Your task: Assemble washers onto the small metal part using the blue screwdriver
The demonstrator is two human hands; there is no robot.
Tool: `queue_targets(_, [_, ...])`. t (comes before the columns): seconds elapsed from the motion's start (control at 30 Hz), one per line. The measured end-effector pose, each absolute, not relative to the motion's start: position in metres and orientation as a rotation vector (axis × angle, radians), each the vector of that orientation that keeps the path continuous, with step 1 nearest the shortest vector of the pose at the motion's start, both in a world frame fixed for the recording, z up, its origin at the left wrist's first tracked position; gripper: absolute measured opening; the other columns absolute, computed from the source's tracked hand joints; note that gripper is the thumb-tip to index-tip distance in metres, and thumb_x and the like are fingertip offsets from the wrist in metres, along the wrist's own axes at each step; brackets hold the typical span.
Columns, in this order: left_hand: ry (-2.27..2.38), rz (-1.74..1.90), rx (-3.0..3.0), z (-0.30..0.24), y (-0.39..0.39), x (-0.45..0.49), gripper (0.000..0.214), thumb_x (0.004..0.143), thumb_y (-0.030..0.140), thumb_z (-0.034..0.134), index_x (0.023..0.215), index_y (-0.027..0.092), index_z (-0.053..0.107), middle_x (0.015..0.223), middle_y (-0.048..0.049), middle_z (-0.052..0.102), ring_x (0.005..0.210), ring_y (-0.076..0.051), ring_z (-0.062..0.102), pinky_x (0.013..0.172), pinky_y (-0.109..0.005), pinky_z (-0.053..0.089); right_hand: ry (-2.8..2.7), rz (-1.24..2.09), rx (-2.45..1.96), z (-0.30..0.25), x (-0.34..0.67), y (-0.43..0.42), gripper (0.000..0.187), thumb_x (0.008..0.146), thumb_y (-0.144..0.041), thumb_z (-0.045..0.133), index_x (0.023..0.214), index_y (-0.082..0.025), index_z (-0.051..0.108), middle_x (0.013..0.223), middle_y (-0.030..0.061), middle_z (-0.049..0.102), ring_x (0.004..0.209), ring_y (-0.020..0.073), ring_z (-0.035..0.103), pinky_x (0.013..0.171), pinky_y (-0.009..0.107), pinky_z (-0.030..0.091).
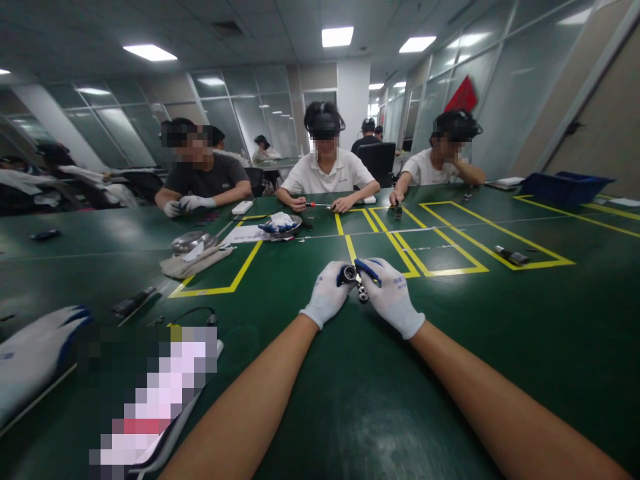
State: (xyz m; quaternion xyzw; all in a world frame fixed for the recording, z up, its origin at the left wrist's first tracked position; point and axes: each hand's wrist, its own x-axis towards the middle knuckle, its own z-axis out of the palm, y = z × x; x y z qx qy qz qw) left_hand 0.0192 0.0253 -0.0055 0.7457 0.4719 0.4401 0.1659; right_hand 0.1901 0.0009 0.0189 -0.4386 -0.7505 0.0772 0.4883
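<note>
Both my hands wear white gloves with blue palms and meet above the green table [350, 400]. My left hand [329, 293] is closed around a small black cylinder with a silver ring end [349, 273], whose round opening faces me. My right hand [393, 293] is curled against the cylinder's right side, fingers bent. Small shiny round metal parts [363, 293] hang or sit just below, between the two hands. The right fingertips are partly hidden, so what they pinch cannot be made out.
Yellow tape rectangles [453, 272] mark the table. A black-and-silver device [511, 255] lies at right, a blue bin [565, 189] farther back. At left are a loose glove [40, 347], a black-handled tool [133, 303] and a metal bowl [194, 242]. Several people sit opposite.
</note>
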Motion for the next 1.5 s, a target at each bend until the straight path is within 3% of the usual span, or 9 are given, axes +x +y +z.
queue_targets(0.27, [1.485, 1.213, 2.16, -0.003, 0.025, 0.02, 0.02, 0.079, 0.018, 0.066, 0.097, 0.021, 0.061, 0.096, -0.0055, 0.067, 0.09, -0.022, 0.064, 0.082, -0.035, 0.053, -1.928, 0.177, -1.021, 0.017, 0.19, -0.002, 0.021, 0.092, -0.024, 0.058, 0.108, -0.022, 0.072, 0.112, 0.0077, 0.071, 0.105, 0.0237, 0.066, 0.096, 0.038, 0.053])
queue_targets(0.5, [1.286, 1.208, 2.282, -0.005, 0.025, 0.022, 0.045, 0.081, 0.012, 0.063, 0.125, 0.018, 0.058, 0.124, -0.0109, 0.065, 0.117, -0.025, 0.06, 0.106, -0.039, 0.048, -1.921, 0.13, -1.007, 0.01, 0.194, 0.004, 0.019, 0.092, -0.023, 0.06, 0.106, -0.022, 0.073, 0.113, 0.0085, 0.07, 0.106, 0.0243, 0.066, 0.096, 0.038, 0.053])
queue_targets(0.67, [1.303, 1.217, 2.291, -0.008, 0.026, 0.02, 0.033, 0.084, 0.013, 0.06, 0.117, 0.017, 0.062, 0.116, -0.0101, 0.067, 0.111, -0.024, 0.062, 0.102, -0.039, 0.05, -1.94, 0.13, -1.012, 0.008, 0.194, 0.005, 0.018, 0.093, -0.025, 0.06, 0.105, -0.023, 0.074, 0.111, 0.0084, 0.067, 0.102, 0.0239, 0.065, 0.091, 0.037, 0.054])
queue_targets(1.17, [1.326, 1.258, 2.292, -0.007, 0.028, 0.015, 0.031, 0.082, 0.007, 0.059, 0.111, 0.018, 0.065, 0.112, -0.0071, 0.069, 0.107, -0.022, 0.064, 0.1, -0.036, 0.051, -2.191, 0.019, -1.052, 0.005, 0.196, 0.003, 0.029, 0.095, -0.028, 0.059, 0.121, -0.021, 0.069, 0.097, 0.0073, 0.063, 0.084, 0.0192, 0.06, 0.073, 0.029, 0.046])
queue_targets(1.5, [1.297, 1.259, 2.328, -0.008, 0.029, 0.015, 0.033, 0.082, 0.006, 0.059, 0.113, 0.018, 0.066, 0.114, -0.0078, 0.069, 0.109, -0.022, 0.064, 0.102, -0.037, 0.051, -2.286, -0.164, -1.084, 0.007, 0.197, 0.003, 0.03, 0.099, -0.031, 0.053, 0.121, -0.019, 0.068, 0.099, 0.0095, 0.065, 0.087, 0.0208, 0.06, 0.076, 0.031, 0.044])
